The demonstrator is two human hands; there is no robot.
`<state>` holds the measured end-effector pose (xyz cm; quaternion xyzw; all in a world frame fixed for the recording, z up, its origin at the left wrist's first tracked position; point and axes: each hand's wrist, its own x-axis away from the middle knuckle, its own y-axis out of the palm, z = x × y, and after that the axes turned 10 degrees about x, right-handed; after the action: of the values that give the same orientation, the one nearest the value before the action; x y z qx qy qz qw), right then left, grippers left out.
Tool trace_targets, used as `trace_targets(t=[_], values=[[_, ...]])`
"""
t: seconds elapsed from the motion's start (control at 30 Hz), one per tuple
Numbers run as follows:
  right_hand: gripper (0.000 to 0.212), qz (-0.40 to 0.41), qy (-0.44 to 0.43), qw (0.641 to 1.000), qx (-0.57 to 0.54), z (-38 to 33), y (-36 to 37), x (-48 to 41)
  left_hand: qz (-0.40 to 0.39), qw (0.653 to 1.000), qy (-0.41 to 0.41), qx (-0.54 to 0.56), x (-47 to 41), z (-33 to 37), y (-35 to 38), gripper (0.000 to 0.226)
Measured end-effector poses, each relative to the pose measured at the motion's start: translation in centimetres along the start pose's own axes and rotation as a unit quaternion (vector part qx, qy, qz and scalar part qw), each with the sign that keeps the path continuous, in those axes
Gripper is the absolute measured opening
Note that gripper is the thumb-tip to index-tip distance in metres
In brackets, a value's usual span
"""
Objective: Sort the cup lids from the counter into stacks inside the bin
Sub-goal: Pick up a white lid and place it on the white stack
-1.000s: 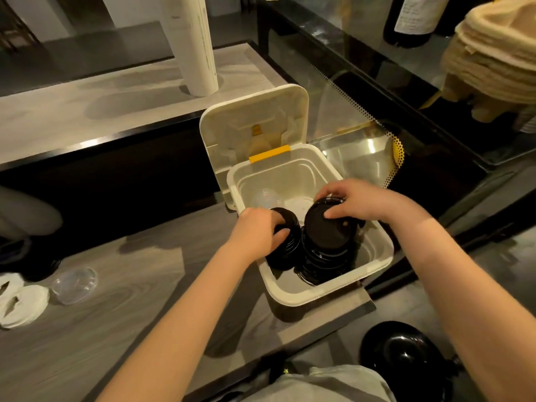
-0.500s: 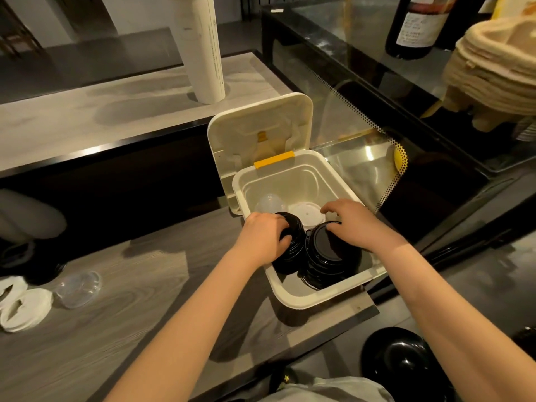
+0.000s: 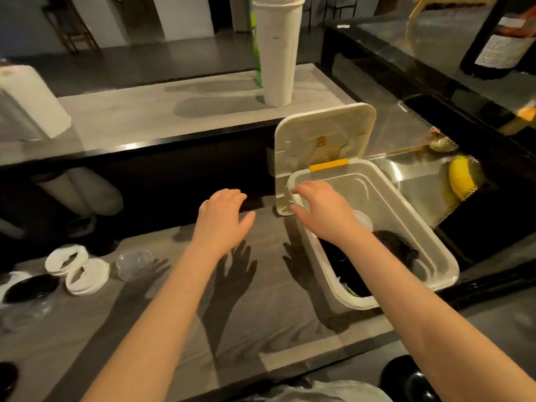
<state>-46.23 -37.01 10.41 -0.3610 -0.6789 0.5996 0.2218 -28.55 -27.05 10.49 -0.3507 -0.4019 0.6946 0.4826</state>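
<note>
Bin [image 3: 385,204] open at right on tabletop [image 3: 261,314], black lids [image 3: 397,248] stacked inside; right hand [image 3: 322,210] above its far-left rim, left hand [image 3: 223,216] beside, both spread, empty; white lids [image 3: 78,268], clear lid [image 3: 135,261] lie left.

The scene was rather dim, lit warmly from above. The left grip [image 3: 222,216] and the right grip [image 3: 322,210] were evenly lit and fairly sharp. Each threw more than one soft dark shadow on the grey surface [image 3: 72,343], so the light came from more than one lamp. A thin glare ran along the black ledge edge [image 3: 130,147], and the metal panel [image 3: 417,181] beside the bin [image 3: 446,268] shone. Toward the borders the picture bent and smeared: the paper roll [image 3: 32,103] and the bottle [image 3: 499,39] were blurred, and the cup stack [image 3: 277,53] leaned.
</note>
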Motion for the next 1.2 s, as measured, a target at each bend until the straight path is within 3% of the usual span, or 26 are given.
trace_targets(t=[0.1, 0.43, 0.67, 0.87, 1.07, 1.2], values=[[0.046, 0.002, -0.044, 0.999, -0.001, -6.0, 1.6, -0.7, 0.018, 0.998, -0.056, 0.001, 2.9, -5.2, -1.7, 0.05], [0.054, -0.141, -0.156, 0.978, 0.007, -25.6, 10.4, -2.4, 0.006, 0.974, -0.226, 0.028, 13.7, -24.8, -5.1, 0.058], [0.052, -0.223, -0.157, 0.962, 0.035, -35.3, 17.9, -4.0, -0.082, 0.951, -0.296, 0.023, 17.1, -36.0, -6.8, 0.06], [0.066, -0.253, -0.201, 0.944, 0.066, -41.5, 21.9, -7.5, -0.129, 0.954, -0.27, -0.027, 15.2, -42.0, -8.4, 0.068], [0.083, -0.33, -0.176, 0.92, 0.119, -43.6, 24.3, -10.3, -0.126, 0.953, -0.274, 0.015, 10.2, -45.7, -9.2, 0.07], [0.08, -0.336, -0.155, 0.924, 0.102, -43.3, 25.5, -9.3, -0.15, 0.95, -0.274, 0.011, 7.3, -46.6, -8.4, 0.071]])
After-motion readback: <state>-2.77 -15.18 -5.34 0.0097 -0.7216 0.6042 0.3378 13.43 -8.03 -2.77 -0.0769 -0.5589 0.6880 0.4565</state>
